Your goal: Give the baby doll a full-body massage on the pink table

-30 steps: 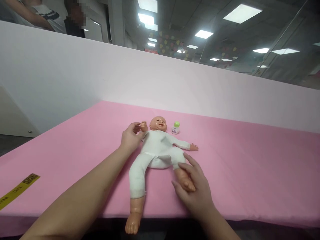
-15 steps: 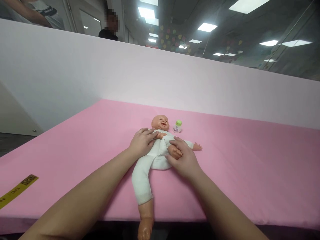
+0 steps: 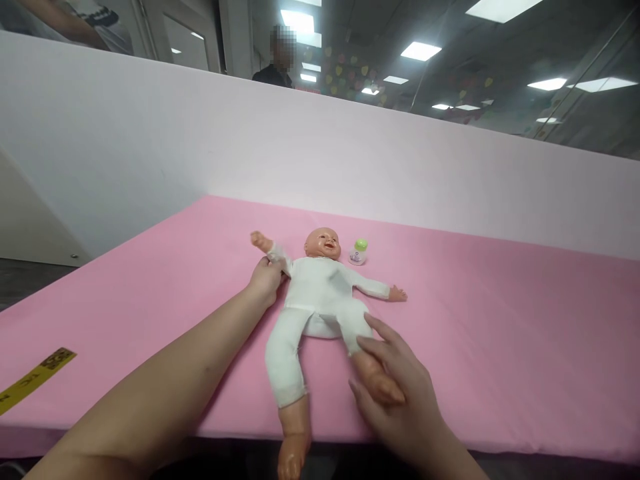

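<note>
A baby doll (image 3: 316, 283) in a white cloth suit lies on its back on the pink-covered table, its head towards the far wall. My left hand (image 3: 267, 280) is closed around its white-sleeved arm on the left, with the doll's hand pointing up and outward beyond my fingers. My right hand (image 3: 400, 383) cups the doll's lower right-side leg (image 3: 367, 370), fingers along the outer side and thumb below. The other leg (image 3: 287, 360) hangs over the table's near edge. Beside the doll's head stands a small clear bottle (image 3: 358, 255) with a green cap.
A yellow tape strip (image 3: 37, 379) with a printed code is stuck on the pink cover (image 3: 500, 347) at the left. A low white wall (image 3: 350, 160) runs along the back and left. Beyond it are a person in dark clothes (image 3: 274, 75) and another person's arm.
My left hand has moved from the doll's chest to its arm, which now stretches outward. The leg in my right hand has come down from the belly towards me. The person behind moved right.
</note>
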Tool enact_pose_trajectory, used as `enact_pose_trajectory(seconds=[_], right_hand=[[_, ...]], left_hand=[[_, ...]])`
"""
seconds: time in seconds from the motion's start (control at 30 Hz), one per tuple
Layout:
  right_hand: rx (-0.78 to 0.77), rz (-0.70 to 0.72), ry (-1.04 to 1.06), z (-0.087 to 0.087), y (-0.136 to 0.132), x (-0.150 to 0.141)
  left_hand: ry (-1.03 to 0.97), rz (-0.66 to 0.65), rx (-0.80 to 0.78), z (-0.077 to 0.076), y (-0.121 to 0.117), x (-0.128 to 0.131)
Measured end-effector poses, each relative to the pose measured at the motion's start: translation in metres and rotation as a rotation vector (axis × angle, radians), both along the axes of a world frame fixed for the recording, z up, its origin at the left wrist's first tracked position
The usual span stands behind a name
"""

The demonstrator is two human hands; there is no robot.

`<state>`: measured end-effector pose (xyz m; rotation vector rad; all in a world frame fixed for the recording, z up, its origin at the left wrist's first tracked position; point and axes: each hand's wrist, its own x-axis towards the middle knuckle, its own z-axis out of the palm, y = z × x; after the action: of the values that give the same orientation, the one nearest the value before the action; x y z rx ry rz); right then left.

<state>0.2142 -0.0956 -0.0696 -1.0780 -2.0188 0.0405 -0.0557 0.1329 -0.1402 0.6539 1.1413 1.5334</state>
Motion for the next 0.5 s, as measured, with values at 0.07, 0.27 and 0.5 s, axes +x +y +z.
enact_pose_trajectory(seconds=[0.07,0.27,0.5], right_hand=[[0.021,0.014,-0.028,-0.009,-0.017,0.005],[-0.010,0.006,-0.173,-0.050,-0.042,0.014],[-0.014,-0.067,-0.196,-0.061,-0.050,-0.004]], left_hand=[[-0.155,0.033,-0.067,0.000,0.005,-0.005],[-0.256,0.132,-0.119,0.006,0.005,-0.013],[0.023,0.092,-0.036,0.011,-0.010,-0.014]])
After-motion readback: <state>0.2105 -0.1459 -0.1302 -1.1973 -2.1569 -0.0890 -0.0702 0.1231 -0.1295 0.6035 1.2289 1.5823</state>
